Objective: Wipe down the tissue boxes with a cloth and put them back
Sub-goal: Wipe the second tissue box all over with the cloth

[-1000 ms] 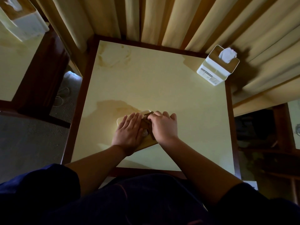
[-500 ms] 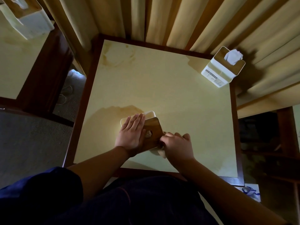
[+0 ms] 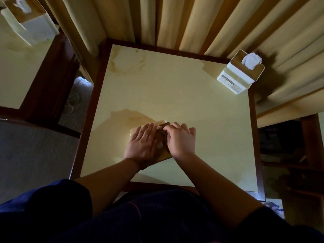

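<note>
I have the box (image 3: 162,156) under both hands near my edge of the table (image 3: 192,106), a little left of centre. My left hand (image 3: 142,144) lies flat on its left part, fingers straight and together, pressing it still and gripping nothing. My right hand (image 3: 181,140) sits on the wooden lid with fingers curled down over it; I judge the cloth is under them, but almost none of it shows, so I cannot tell for certain what they hold.

The box looks laid over on its side: the brown lid with its tissue opening (image 3: 160,145) faces up and toward me, between my two hands, and a pale edge of the body peeks out past my left fingertips. Its long axis runs from the near right corner away to the far left, skewed to the table's edges. My right hand is the one over the lid, so the next wipe is its job, drawn along that diagonal toward me while the left braces.

A second box (image 3: 235,79) stands upright at the far right corner, tissue (image 3: 251,60) sticking up, well apart from my hands and nearer my right. A third box (image 3: 35,30) is on the other table (image 3: 15,76) to the far left
</note>
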Available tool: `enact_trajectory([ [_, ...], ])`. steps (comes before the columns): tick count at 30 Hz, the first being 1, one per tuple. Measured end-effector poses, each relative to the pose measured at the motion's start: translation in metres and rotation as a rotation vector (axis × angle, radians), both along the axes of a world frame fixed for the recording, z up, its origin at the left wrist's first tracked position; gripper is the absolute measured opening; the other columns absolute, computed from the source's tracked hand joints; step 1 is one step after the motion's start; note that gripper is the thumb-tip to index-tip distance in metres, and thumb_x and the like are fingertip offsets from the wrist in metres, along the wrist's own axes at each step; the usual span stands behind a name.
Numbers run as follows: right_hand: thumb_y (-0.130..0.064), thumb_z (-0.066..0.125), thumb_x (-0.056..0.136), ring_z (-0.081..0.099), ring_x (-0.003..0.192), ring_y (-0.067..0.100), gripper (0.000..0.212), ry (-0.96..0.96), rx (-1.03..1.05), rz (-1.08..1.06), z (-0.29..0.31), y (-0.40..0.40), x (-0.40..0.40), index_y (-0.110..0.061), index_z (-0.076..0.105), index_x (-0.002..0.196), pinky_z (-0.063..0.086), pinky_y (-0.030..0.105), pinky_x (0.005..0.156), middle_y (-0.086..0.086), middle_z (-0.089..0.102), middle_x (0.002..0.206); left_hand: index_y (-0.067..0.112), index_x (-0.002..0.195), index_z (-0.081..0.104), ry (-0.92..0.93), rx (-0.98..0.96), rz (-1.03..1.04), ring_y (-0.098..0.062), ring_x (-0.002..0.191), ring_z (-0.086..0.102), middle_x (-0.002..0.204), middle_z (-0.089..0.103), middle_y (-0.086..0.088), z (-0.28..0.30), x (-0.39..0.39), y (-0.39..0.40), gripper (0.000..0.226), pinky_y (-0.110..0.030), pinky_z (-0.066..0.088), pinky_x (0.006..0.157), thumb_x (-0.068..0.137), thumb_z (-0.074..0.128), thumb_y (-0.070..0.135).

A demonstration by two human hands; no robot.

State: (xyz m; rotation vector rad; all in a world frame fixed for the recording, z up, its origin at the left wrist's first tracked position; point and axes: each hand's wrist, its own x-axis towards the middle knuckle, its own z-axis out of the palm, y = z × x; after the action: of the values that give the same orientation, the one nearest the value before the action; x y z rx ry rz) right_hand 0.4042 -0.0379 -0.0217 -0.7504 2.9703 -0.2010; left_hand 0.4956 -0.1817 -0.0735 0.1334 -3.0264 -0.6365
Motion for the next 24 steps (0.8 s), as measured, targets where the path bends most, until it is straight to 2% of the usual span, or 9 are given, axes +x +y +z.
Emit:
enact_trajectory([
  [4, -0.010, 0.077, 0.082, 0.063, 0.079, 0.029, 0.026, 0.025, -0.046, 0.063, -0.006, 0.022, 0.015, -0.030, 0.076, 0.099, 0.041, 0.040, 0.075, -0.007, 0.068, 0.095, 0.006, 0.159, 0.037, -0.024, -0.031, 0.012, -0.025, 0.153, 0.033, 0.161, 0.043, -0.010, 0.000, 0.000, 0.001, 0.060, -0.038, 0.008, 0.129, 0.107, 0.026, 0.037],
  [7, -0.011, 0.080, 0.080, 0.062, 0.078, 0.028, 0.025, 0.031, -0.020, 0.118, -0.003, 0.046, 0.029, -0.028, 0.075, 0.097, 0.040, 0.039, 0.075, -0.007, 0.070, 0.097, 0.005, 0.157, 0.040, -0.004, -0.038, 0.010, -0.027, 0.151, 0.038, 0.159, 0.046, -0.012, -0.002, -0.001, 0.000, 0.060, -0.040, 0.012, 0.128, 0.106, 0.030, 0.035],
  [10, -0.023, 0.087, 0.071, 0.064, 0.080, 0.025, 0.024, -0.030, 0.044, 0.158, 0.006, 0.064, 0.043, -0.029, 0.072, 0.089, 0.044, 0.039, 0.076, -0.008, 0.071, 0.098, 0.001, 0.153, 0.045, 0.039, -0.032, -0.004, -0.033, 0.146, 0.045, 0.155, 0.051, -0.016, -0.003, 0.000, 0.001, 0.060, -0.046, 0.021, 0.125, 0.104, 0.032, 0.032],
  [12, -0.031, 0.085, 0.075, 0.065, 0.083, 0.023, 0.018, -0.108, 0.080, 0.150, 0.011, 0.069, 0.046, -0.030, 0.071, 0.087, 0.042, 0.039, 0.077, -0.009, 0.071, 0.097, 0.000, 0.153, 0.044, 0.045, -0.035, -0.009, -0.034, 0.146, 0.045, 0.155, 0.050, -0.017, -0.003, 0.000, 0.000, 0.060, -0.046, 0.020, 0.125, 0.105, 0.031, 0.033],
  [16, -0.025, 0.077, 0.080, 0.061, 0.084, 0.024, 0.011, -0.161, 0.059, 0.085, 0.013, 0.053, 0.035, -0.030, 0.074, 0.090, 0.038, 0.040, 0.079, -0.009, 0.068, 0.090, 0.002, 0.154, 0.043, 0.018, -0.065, -0.001, -0.031, 0.147, 0.044, 0.155, 0.050, -0.015, -0.002, -0.002, -0.001, 0.061, -0.041, 0.013, 0.127, 0.106, 0.032, 0.038],
  [19, -0.025, 0.069, 0.085, 0.061, 0.092, 0.026, 0.021, -0.200, 0.051, 0.063, 0.010, 0.033, 0.020, -0.031, 0.076, 0.103, 0.033, 0.041, 0.084, -0.006, 0.069, 0.096, 0.005, 0.157, 0.038, -0.003, -0.034, 0.009, -0.028, 0.151, 0.037, 0.158, 0.047, -0.012, -0.002, -0.002, 0.000, 0.060, -0.039, 0.006, 0.129, 0.108, 0.030, 0.038],
  [24, -0.014, 0.062, 0.094, 0.063, 0.099, 0.026, 0.028, -0.094, 0.027, 0.042, 0.007, 0.000, -0.007, -0.034, 0.077, 0.106, 0.035, 0.042, 0.088, -0.007, 0.071, 0.104, 0.005, 0.157, 0.040, 0.026, 0.004, -0.001, -0.027, 0.153, 0.034, 0.159, 0.047, -0.011, -0.001, 0.000, 0.000, 0.058, -0.041, 0.009, 0.130, 0.107, 0.033, 0.035],
])
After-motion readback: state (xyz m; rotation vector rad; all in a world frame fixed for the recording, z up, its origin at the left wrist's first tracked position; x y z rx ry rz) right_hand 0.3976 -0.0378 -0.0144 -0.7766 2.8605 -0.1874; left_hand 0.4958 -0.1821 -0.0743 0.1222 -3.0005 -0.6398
